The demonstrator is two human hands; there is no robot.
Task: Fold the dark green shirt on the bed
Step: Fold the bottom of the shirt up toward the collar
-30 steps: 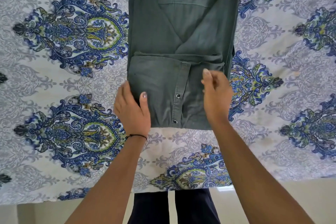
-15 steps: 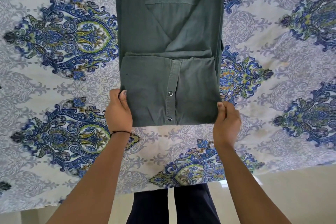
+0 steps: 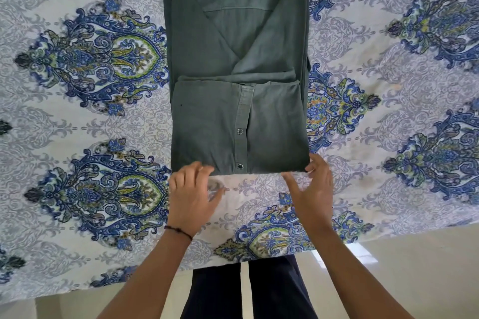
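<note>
The dark green shirt [image 3: 238,59] lies flat on the bed's patterned sheet [image 3: 77,124] and stretches away from both hands as a narrow rectangle. Its sleeves cross in a V, and its near part is doubled back with 2 snaps [image 3: 240,131] showing. The left hand [image 3: 193,194], fingers loosely spread, touches the near-left corner. The right hand [image 3: 313,186], spread wide, touches the near-right corner. A dark cord [image 3: 178,230] circles the left wrist.

Left hand [image 3: 191,195] and right hand [image 3: 315,189] touch the folded dark green shirt [image 3: 233,59] at its near edge.
</note>
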